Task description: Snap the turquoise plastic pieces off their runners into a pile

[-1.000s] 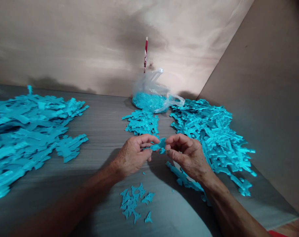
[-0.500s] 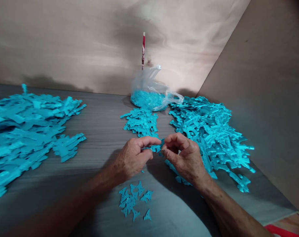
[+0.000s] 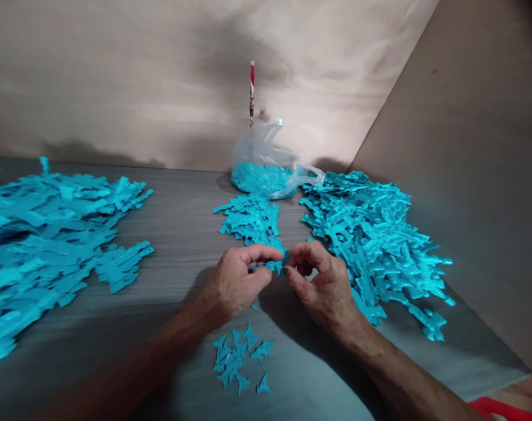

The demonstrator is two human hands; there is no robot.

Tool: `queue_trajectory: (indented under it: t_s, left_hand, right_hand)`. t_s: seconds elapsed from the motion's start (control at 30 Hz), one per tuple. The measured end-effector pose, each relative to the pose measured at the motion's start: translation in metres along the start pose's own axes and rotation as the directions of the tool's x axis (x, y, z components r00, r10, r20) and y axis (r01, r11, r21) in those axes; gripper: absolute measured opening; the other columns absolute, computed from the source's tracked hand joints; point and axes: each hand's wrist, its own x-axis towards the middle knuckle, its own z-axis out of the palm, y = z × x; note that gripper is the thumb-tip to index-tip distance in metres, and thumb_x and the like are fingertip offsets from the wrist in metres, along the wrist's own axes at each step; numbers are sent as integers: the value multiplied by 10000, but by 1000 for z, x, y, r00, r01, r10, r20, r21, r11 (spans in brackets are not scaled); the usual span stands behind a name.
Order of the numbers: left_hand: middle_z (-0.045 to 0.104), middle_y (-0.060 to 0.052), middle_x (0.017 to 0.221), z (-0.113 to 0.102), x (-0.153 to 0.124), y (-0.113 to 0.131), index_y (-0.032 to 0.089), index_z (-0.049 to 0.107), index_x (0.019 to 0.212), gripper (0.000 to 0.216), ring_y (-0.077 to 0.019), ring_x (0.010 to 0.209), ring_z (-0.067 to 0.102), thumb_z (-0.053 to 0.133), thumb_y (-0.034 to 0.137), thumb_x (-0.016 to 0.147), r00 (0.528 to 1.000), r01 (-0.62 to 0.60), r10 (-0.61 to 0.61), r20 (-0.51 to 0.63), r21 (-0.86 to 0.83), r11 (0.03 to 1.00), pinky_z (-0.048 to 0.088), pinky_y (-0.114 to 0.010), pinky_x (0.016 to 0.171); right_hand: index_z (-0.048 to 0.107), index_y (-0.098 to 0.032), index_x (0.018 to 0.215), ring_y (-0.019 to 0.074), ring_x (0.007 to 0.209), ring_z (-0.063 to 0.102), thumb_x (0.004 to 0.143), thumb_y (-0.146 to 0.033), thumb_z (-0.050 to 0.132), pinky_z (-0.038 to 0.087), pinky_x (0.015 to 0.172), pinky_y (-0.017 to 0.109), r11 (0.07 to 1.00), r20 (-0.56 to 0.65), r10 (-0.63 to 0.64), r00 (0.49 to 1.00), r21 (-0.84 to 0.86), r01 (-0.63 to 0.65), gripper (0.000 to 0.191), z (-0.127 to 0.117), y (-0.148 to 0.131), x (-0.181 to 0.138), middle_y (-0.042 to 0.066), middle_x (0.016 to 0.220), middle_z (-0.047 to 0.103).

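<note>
My left hand (image 3: 239, 280) and my right hand (image 3: 322, 283) meet above the middle of the grey table (image 3: 178, 222). Both pinch one small turquoise plastic piece (image 3: 276, 266) between thumbs and fingertips. Most of that piece is hidden by the fingers. Just below my hands lies a little cluster of small turquoise bits (image 3: 239, 359). A long pile of turquoise plastic frames (image 3: 375, 240) lies right beside my right hand.
A big heap of turquoise frames (image 3: 46, 240) fills the left. A smaller pile (image 3: 250, 219) lies beyond my hands, before a clear plastic bag (image 3: 268, 166) of turquoise bits. A red and white stick (image 3: 251, 93) stands behind it. Brown paper walls (image 3: 467, 146) close the back and right.
My hands have drawn closer together, hiding more of the small piece. My right hand shifted a little left and down. The view has moved slightly.
</note>
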Motion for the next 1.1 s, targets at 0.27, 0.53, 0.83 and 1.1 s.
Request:
queue_trajectory:
  t_s: [0.27,0.53,0.83,1.1]
  left_hand:
    - [734,-26,867,5,1,-2,179,730,913,222,-182,783,657,639,195,711,997,-50,49,-52,-14,999,506,-289,734]
    - [698,14,759,1,0,-5,207,734,937,254,-133,596,567,609,178,718,997,-38,38,-73,0,999,448,-255,568]
    - [726,11,808,5,-6,2,218,736,900,206,-164,729,642,628,174,731,981,-155,166,-102,107,982,491,-266,677]
    - [730,8,754,4,-6,5,217,743,841,188,-174,693,641,615,181,708,970,-140,164,-180,137,981,492,-287,672]
  right_hand:
    - [564,-212,965,144,637,591,846,-77,521,488,621,277,971,-71,-214,974,-122,204,185,7,-3,-5,17,767,655]
    - [559,-217,914,121,618,595,788,-55,553,479,592,246,985,2,-171,985,-11,171,204,-1,-4,-1,-7,739,646]
    - [554,-220,908,135,633,606,845,-84,558,487,611,260,973,-52,-218,975,-87,213,149,0,-5,-4,5,743,647]
    - [574,-219,836,160,606,551,876,-118,505,430,581,295,933,-86,-284,955,-252,255,129,7,-5,-6,13,668,601]
